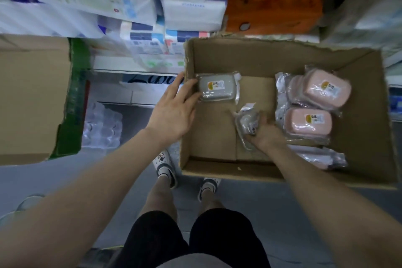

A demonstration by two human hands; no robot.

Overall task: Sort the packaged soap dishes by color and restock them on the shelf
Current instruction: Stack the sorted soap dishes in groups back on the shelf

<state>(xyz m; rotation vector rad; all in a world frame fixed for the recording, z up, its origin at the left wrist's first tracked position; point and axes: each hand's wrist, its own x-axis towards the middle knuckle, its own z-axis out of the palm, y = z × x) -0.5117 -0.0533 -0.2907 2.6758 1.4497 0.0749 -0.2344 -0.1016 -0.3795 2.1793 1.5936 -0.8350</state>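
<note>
- Reaching into an open cardboard box (359,119), the left hand (174,113) lies with its fingers straight and spread, the fingertips touching the left end of a grey soap dish (217,89) in clear wrap; it grips nothing.
- That grey soap dish lies flat on the box floor, in the far left corner, with its sticker facing up.
- The right hand (264,131) has its fingers curled round a second grey dish (247,125), held tilted on edge near the middle of the box.
- Two pink soap dishes (326,89) lie stacked against the right side of the box, and a third pink dish (309,123) lies just in front of them, beside the right hand.
- More wrapped packets (322,156) lie under the right forearm, too blurred to tell their colour.
- Beyond the box stand paper-goods packs (108,4) and an orange pack (276,0).
- A second carton (32,98) sits at the left.
- White shoes (163,161) stand on the grey floor below.
</note>
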